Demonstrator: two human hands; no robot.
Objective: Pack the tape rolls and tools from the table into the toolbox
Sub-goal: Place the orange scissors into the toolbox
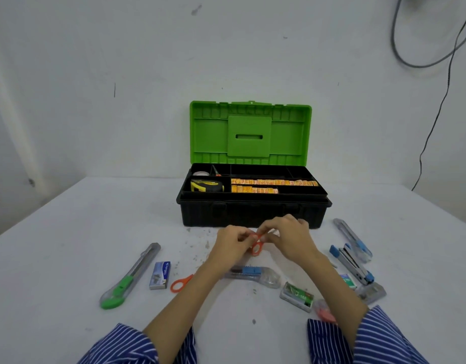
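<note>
Small orange-handled scissors (257,245) are pinched betw. curled fingers of left hand (233,244) & right hand (289,237), held just above white table (69,245), directly in front of open black plastic toolbox w/ green lid (253,208).

White table (69,232) spreading out under the fingers, plain scuffed white wall (121,61) well beyond them, dark cables (436,106) hanging far up to their right, soft even light
</note>
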